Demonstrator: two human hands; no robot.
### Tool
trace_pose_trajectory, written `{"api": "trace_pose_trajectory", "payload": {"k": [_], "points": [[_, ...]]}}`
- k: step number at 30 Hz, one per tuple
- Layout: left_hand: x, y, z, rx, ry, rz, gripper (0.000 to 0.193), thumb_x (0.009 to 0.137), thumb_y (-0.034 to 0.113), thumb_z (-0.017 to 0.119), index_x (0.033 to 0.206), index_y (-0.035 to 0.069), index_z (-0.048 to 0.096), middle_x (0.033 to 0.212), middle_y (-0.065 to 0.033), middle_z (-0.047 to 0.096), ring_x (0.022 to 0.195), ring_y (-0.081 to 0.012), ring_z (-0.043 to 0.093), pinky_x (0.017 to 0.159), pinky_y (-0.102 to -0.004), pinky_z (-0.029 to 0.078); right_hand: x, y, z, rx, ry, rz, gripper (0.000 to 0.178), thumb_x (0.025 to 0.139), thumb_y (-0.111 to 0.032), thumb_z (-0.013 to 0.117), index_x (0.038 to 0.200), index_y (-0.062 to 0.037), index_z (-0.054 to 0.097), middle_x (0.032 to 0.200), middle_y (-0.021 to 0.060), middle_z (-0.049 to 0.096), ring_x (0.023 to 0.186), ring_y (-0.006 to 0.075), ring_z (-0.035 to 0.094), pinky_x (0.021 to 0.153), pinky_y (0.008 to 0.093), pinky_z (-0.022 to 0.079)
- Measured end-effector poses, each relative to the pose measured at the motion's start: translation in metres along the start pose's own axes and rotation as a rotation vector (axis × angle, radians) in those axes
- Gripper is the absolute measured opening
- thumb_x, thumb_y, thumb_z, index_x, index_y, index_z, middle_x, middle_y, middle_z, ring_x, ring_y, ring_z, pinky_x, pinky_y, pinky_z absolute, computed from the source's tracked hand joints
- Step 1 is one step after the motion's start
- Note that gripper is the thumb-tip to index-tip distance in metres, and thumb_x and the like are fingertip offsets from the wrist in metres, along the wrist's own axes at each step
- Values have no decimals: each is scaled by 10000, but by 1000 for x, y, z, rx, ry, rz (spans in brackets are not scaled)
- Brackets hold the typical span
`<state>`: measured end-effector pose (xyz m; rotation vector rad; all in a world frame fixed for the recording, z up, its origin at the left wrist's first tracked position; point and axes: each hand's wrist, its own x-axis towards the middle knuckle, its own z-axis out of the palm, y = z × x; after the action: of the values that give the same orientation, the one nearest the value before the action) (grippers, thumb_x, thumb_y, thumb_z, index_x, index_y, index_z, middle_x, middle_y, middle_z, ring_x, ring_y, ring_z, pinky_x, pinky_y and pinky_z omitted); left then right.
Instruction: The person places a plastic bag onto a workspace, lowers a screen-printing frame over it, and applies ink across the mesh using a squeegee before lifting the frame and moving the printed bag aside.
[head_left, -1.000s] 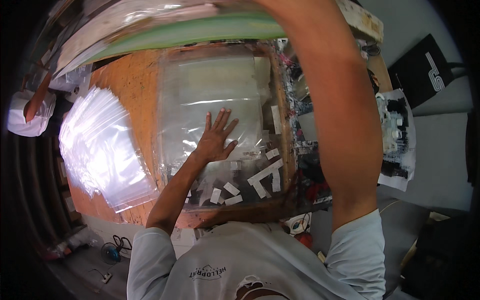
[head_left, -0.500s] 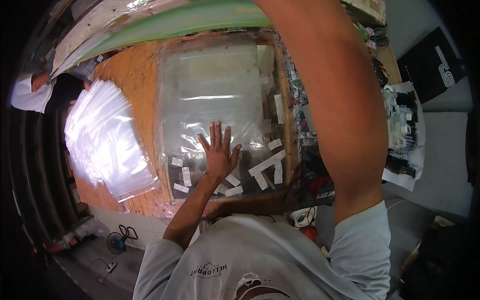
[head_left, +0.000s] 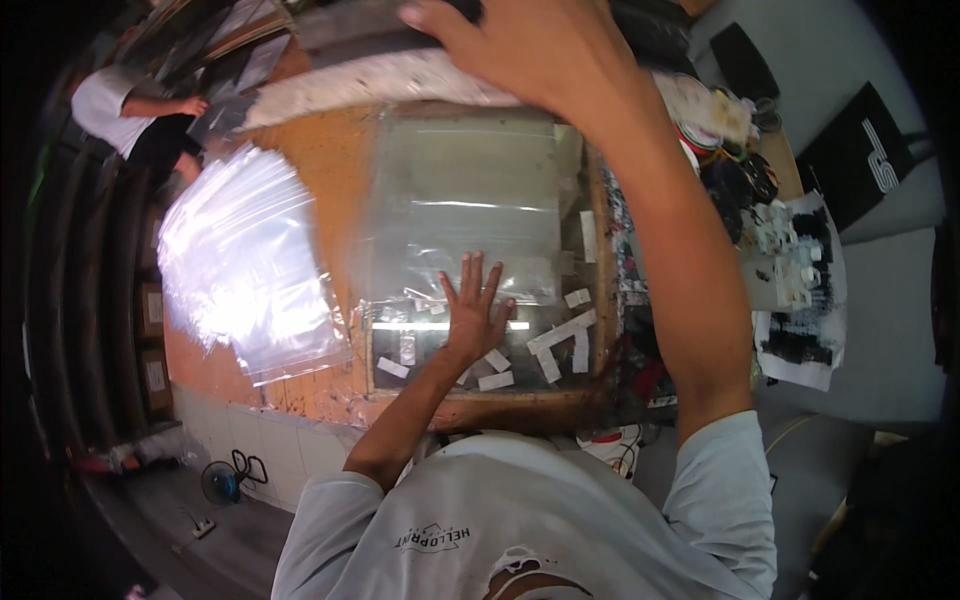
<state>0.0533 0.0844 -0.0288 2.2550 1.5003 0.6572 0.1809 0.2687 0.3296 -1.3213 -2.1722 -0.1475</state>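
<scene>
My left hand is spread flat, fingers apart, on the lower edge of a clear plastic bag. The bag lies on a dark glass-like panel set in a wooden surround, with several white tape strips stuck on it. My right hand is raised high and close to the camera, at the far side, over a pale, speckled frame bar. Its thumb stretches out to the left; the other fingers run out of the picture, so their grip is hidden.
A fanned stack of clear plastic bags covers the left of the wooden table. At the far left another person reaches toward the table. Right of the table are white bottles on a black-smeared sheet. A small fan stands on the floor.
The green sheet of the frame has swung out of sight, leaving the pale bar showing. My right hand has come into the picture. My left hand stays flat on the bag; the view has shifted.
</scene>
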Motion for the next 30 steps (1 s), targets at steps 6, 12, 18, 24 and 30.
{"api": "trace_pose_trajectory", "payload": {"k": [6, 12, 18, 24, 30], "points": [[-32, 47, -95, -932, 345, -173, 648, 1011, 302, 652, 1557, 54, 407, 1639, -175, 348, 1532, -371, 311, 1212, -665, 208, -129, -42, 45, -27, 145, -20, 462, 896, -386, 739, 1253, -95, 711, 867, 109, 606, 838, 278, 583, 816, 450, 399], [-80, 45, -121, -2010, 300, -951, 374, 1013, 405, 649, 1252, 128, 571, 1321, -89, 581, 1303, -296, 529, 1115, -546, 407, -230, -38, 126, 223, -249, 204, 542, 838, 11, 706, 1363, -96, 621, 944, 101, 561, 923, 291, 545, 859, 475, 363], [-79, 8, -67, -1913, 280, -1339, 240, 1027, 330, 620, 1172, 140, 599, 1138, -38, 614, 1131, -248, 582, 1021, -504, 466, -164, 71, 233, 57, -63, 123, 549, 795, 97, 665, 1305, -107, 649, 953, 123, 566, 935, 319, 553, 866, 458, 371], [-82, 13, -65, -1850, 309, -1366, 217, 1037, 303, 608, 1171, 133, 595, 1123, -57, 605, 1125, -240, 577, 1006, -490, 486, -79, 133, 324, -180, 0, 90, 591, 830, 69, 606, 1368, -175, 621, 1018, 108, 571, 1019, 293, 557, 940, 477, 381], [-78, 24, -77, -1790, 286, -1254, 271, 1032, 303, 631, 1239, 139, 576, 1222, -39, 606, 1168, -235, 566, 1026, -502, 468, -103, 104, 309, -130, -183, 164, 685, 806, 79, 645, 1435, -185, 587, 1006, 101, 555, 1004, 286, 544, 917, 465, 363]]}}
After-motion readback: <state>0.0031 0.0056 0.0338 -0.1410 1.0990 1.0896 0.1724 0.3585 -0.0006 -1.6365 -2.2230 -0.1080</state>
